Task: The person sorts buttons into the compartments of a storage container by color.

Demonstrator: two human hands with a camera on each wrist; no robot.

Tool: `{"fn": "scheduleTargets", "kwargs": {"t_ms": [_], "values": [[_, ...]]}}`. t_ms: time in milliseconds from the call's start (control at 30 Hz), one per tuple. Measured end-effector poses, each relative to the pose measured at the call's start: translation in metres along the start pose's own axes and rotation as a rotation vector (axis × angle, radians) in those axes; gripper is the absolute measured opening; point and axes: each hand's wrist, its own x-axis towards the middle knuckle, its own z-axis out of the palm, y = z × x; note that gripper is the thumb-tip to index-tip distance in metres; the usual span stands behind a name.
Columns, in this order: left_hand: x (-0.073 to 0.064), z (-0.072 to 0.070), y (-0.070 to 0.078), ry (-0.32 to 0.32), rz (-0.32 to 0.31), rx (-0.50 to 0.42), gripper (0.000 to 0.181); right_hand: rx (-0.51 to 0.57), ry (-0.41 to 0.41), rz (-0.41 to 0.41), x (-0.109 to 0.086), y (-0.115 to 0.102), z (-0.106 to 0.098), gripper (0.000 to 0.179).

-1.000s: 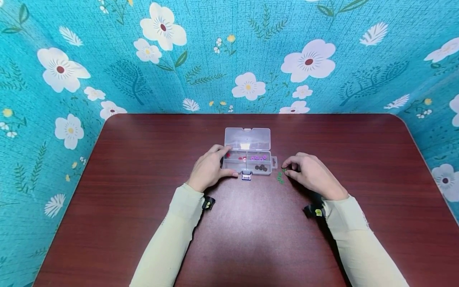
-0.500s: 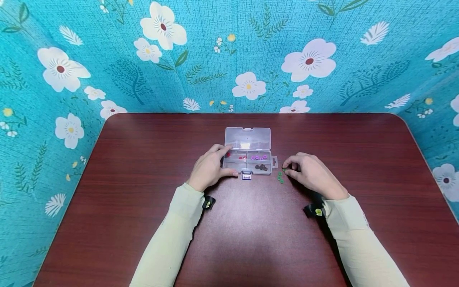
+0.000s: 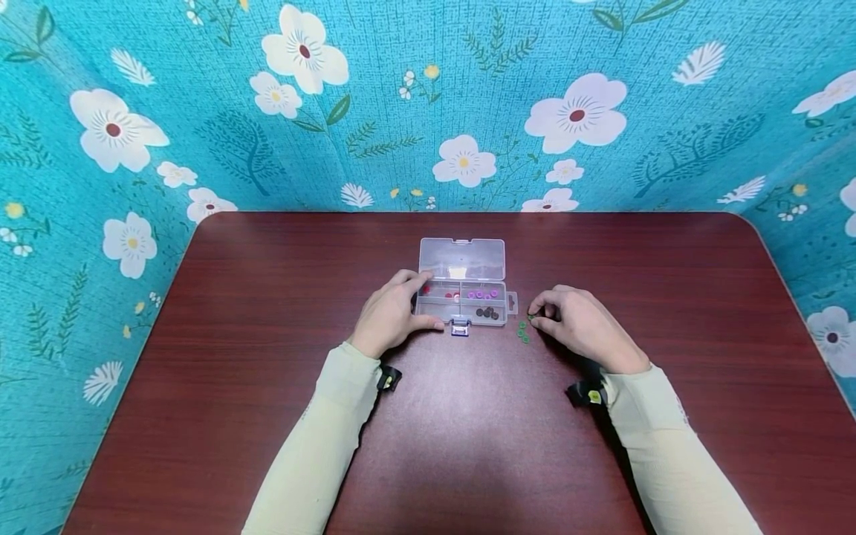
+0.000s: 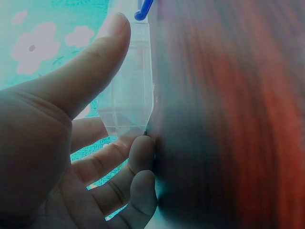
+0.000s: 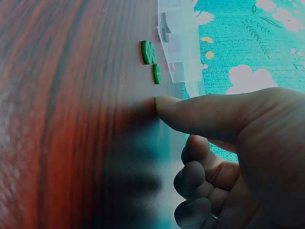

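Note:
A clear plastic compartment box (image 3: 438, 312) lies with its lid (image 3: 461, 256) flipped back on the table. My left hand (image 3: 391, 316) grips the box's left end, thumb along the front side and fingers at the back and end. Inside are red buttons (image 3: 449, 296) at back left, purple buttons (image 3: 478, 295) at back right and dark brown buttons (image 3: 488, 313) at front right. Right of the box, my right hand (image 3: 578, 319) pinches a green button (image 3: 531, 317) at the tabletop between thumb and forefinger. Other green buttons (image 5: 148, 52) lie close beside these fingertips.
The dark red wooden table (image 3: 461, 431) has rounded far corners. Behind it hangs a blue flowered cloth (image 3: 401, 111). A blue-edged clasp (image 3: 459, 328) sticks out at the box's front, and a hanging tab (image 3: 512, 302) juts from its right end.

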Motion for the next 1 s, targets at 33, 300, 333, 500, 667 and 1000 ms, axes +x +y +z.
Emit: {"fn": "scheduleTargets", "kwargs": {"t_ms": [33,300,333,500,667,1000], "values": [[0.0000,0.0001,-0.0001,0.000,0.000,0.000,0.091,0.000,0.001,0.001,0.0001,0.0000,0.0001,0.005],[-0.0002,0.0006,-0.0008,0.001,0.001,0.005,0.091,0.004,0.005,0.007,0.0009,0.0001,0.0002,0.007],[-0.0002,0.0006,-0.0008,0.002,0.001,0.004,0.091,0.006,0.005,0.011,0.0009,0.0000,0.0001,0.007],[-0.0002,0.0005,-0.0007,0.003,0.000,-0.001,0.090,0.017,0.005,0.026,0.0014,0.0003,0.0005,0.008],[-0.0004,0.0006,-0.0009,-0.002,-0.003,-0.003,0.091,0.015,0.009,0.036,0.0011,0.0005,0.0009,0.010],[0.0000,-0.0006,0.0001,-0.006,-0.003,-0.001,0.091,0.012,0.005,0.033,0.0002,0.0000,0.0006,0.011]]}}
